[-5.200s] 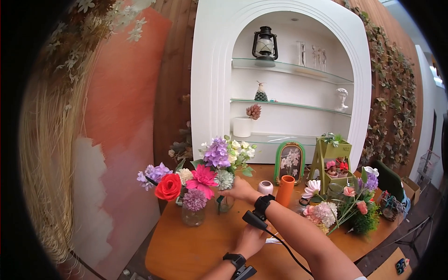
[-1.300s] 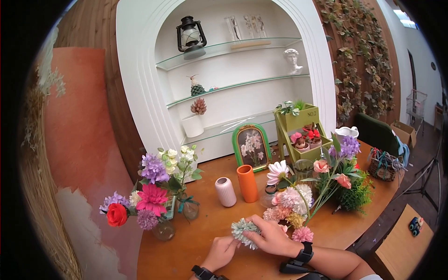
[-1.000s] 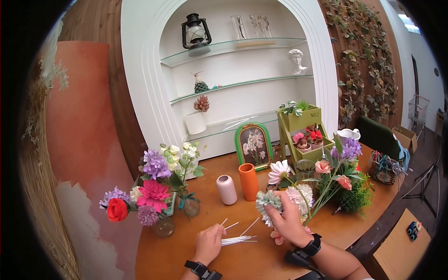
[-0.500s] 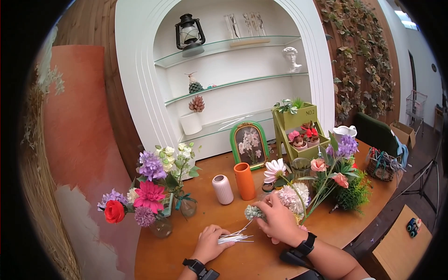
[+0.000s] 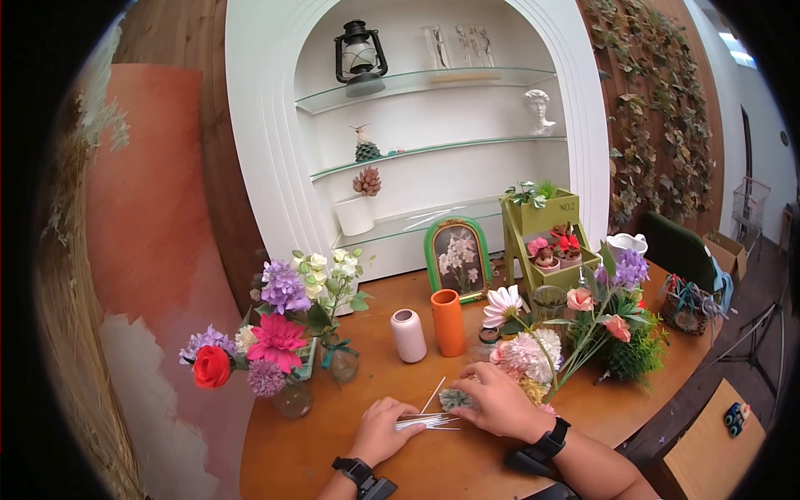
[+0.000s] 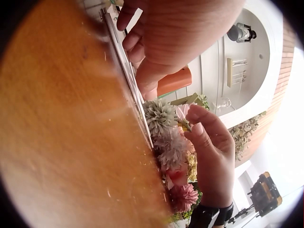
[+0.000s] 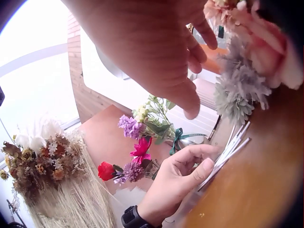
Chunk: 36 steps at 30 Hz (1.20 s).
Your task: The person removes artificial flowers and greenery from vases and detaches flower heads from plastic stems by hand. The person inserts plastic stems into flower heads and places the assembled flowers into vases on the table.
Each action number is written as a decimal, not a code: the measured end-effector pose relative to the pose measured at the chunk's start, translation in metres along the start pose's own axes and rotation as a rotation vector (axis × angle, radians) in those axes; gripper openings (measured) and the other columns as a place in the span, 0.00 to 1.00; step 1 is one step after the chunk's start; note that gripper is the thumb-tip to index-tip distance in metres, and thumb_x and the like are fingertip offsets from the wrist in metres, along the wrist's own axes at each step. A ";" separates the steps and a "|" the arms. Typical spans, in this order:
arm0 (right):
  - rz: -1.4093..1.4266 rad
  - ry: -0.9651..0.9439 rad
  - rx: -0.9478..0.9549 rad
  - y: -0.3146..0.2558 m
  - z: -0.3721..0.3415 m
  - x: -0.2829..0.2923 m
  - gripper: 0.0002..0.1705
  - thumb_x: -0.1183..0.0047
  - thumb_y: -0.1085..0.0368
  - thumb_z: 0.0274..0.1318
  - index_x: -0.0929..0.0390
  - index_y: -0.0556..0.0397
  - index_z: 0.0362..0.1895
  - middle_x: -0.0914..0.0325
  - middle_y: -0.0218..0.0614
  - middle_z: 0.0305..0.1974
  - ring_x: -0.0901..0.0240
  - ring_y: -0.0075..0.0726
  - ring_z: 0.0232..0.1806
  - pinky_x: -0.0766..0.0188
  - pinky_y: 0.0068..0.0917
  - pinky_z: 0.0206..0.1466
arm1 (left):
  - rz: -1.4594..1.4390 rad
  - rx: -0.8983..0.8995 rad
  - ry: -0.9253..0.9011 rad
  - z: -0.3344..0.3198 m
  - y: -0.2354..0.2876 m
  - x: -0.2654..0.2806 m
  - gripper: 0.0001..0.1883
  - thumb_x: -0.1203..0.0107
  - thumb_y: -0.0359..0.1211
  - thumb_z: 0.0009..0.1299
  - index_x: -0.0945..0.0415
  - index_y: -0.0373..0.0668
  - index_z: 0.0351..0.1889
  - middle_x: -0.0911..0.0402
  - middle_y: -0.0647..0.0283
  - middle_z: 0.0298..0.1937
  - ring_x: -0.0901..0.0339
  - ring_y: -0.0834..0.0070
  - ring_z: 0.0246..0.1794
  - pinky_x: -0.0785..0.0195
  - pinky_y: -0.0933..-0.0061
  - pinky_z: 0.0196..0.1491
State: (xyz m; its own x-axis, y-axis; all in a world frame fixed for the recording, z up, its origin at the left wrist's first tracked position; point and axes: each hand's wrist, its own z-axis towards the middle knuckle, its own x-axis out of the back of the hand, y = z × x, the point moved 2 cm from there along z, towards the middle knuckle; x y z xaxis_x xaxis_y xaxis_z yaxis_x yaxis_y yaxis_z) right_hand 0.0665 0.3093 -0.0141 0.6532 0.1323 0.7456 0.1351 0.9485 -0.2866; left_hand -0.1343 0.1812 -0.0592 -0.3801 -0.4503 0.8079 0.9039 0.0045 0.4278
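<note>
In the head view, my left hand [image 5: 379, 432] is low on the brown table, its thumb and fingers around a bundle of thin white sticks [image 5: 433, 422]. The right wrist view shows the sticks [image 7: 228, 151] fanning out past that hand's fingertips. Just right of them lies a grey-green flower head [image 5: 455, 401], partly under my right hand [image 5: 505, 403]. Seen from the left wrist, the right hand [image 6: 212, 151] is beside the flower head [image 6: 160, 116], fingers loosely bent. From the right wrist, its thumb and fingers stand apart with nothing between them.
Glass vases of flowers [image 5: 291, 399] stand at left. A pink ribbed vase [image 5: 408, 337] and an orange vase [image 5: 448, 324] stand behind the hands. Pale pink blooms [image 5: 528, 357], a green frame [image 5: 432, 257] and a green plant stand [image 5: 513, 247] are to the right and back.
The right hand brought the grey-green flower head from the left, past the pink blooms, down beside the sticks, and its fingers have come off it. The left hand went from the flower to the sticks.
</note>
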 end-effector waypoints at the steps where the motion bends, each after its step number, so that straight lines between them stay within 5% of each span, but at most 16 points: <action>1: 0.036 0.026 0.011 0.000 0.000 0.000 0.22 0.34 0.57 0.50 0.20 0.51 0.49 0.27 0.41 0.47 0.29 0.47 0.51 0.30 0.39 0.54 | -0.002 0.004 0.007 0.001 0.001 0.001 0.12 0.32 0.40 0.61 0.16 0.46 0.40 0.22 0.62 0.37 0.24 0.66 0.41 0.31 0.66 0.48; 13: 0.279 0.092 0.028 -0.028 0.034 0.007 0.21 0.38 0.59 0.57 0.23 0.53 0.52 0.24 0.43 0.45 0.24 0.48 0.46 0.26 0.35 0.47 | -0.070 -0.027 0.294 0.004 0.006 0.006 0.07 0.38 0.35 0.65 0.17 0.42 0.35 0.22 0.61 0.31 0.22 0.65 0.34 0.29 0.64 0.39; 18: 0.311 0.015 -0.037 -0.035 0.099 -0.017 0.31 0.35 0.55 0.56 0.30 0.56 0.59 0.24 0.42 0.47 0.24 0.41 0.49 0.25 0.31 0.48 | -0.053 -0.056 0.315 0.004 0.006 0.007 0.08 0.38 0.36 0.66 0.17 0.41 0.33 0.22 0.59 0.30 0.22 0.61 0.33 0.29 0.62 0.39; 20: 0.348 0.015 -0.068 -0.035 0.128 -0.042 0.39 0.36 0.49 0.54 0.34 0.63 0.60 0.26 0.56 0.52 0.26 0.56 0.55 0.29 0.40 0.57 | -0.053 -0.054 0.322 0.004 0.003 0.005 0.08 0.39 0.36 0.66 0.17 0.41 0.33 0.23 0.58 0.30 0.22 0.59 0.33 0.29 0.60 0.38; 21: 0.345 0.014 -0.062 -0.033 0.140 -0.058 0.39 0.36 0.49 0.54 0.34 0.63 0.60 0.26 0.56 0.52 0.26 0.56 0.55 0.29 0.40 0.57 | -0.050 -0.050 0.324 0.004 0.001 0.004 0.08 0.39 0.36 0.66 0.18 0.41 0.34 0.23 0.57 0.30 0.22 0.58 0.33 0.29 0.59 0.38; 23: 0.304 -0.039 -0.144 -0.029 0.164 -0.091 0.54 0.33 0.46 0.50 0.47 0.66 0.68 0.30 0.66 0.56 0.30 0.63 0.60 0.32 0.42 0.61 | -0.025 -0.050 0.326 0.001 -0.004 -0.001 0.08 0.40 0.36 0.66 0.18 0.42 0.36 0.22 0.56 0.31 0.22 0.55 0.35 0.28 0.57 0.39; 29: 0.454 0.008 -0.390 -0.041 0.218 -0.132 0.76 0.27 0.45 0.42 0.73 0.73 0.72 0.46 0.70 0.68 0.41 0.61 0.69 0.40 0.39 0.69 | -0.067 0.120 0.197 0.004 -0.005 0.001 0.12 0.43 0.39 0.67 0.22 0.45 0.44 0.18 0.51 0.41 0.21 0.48 0.42 0.26 0.52 0.42; 30: 0.486 0.094 -0.377 -0.039 0.226 -0.143 0.77 0.25 0.48 0.36 0.71 0.73 0.72 0.39 0.68 0.64 0.38 0.62 0.66 0.38 0.40 0.68 | -0.079 0.108 0.177 0.003 -0.006 0.000 0.12 0.43 0.39 0.67 0.22 0.45 0.44 0.18 0.52 0.41 0.21 0.48 0.42 0.25 0.52 0.42; 36: 0.834 -0.014 -0.336 -0.031 0.259 -0.176 0.74 0.26 0.60 0.35 0.73 0.67 0.73 0.38 0.62 0.65 0.37 0.53 0.67 0.37 0.36 0.67 | -0.079 0.018 0.270 0.005 -0.009 -0.008 0.07 0.45 0.36 0.66 0.20 0.47 0.39 0.18 0.55 0.37 0.20 0.51 0.38 0.26 0.52 0.39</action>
State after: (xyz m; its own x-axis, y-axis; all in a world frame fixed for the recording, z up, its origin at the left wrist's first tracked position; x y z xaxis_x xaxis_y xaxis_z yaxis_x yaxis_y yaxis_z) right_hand -0.2457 0.3314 0.0198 0.6276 0.7457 0.2236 -0.1663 0.4090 -0.8973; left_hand -0.1401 0.1895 -0.0672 -0.3808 -0.6715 0.6356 0.8692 -0.0255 0.4938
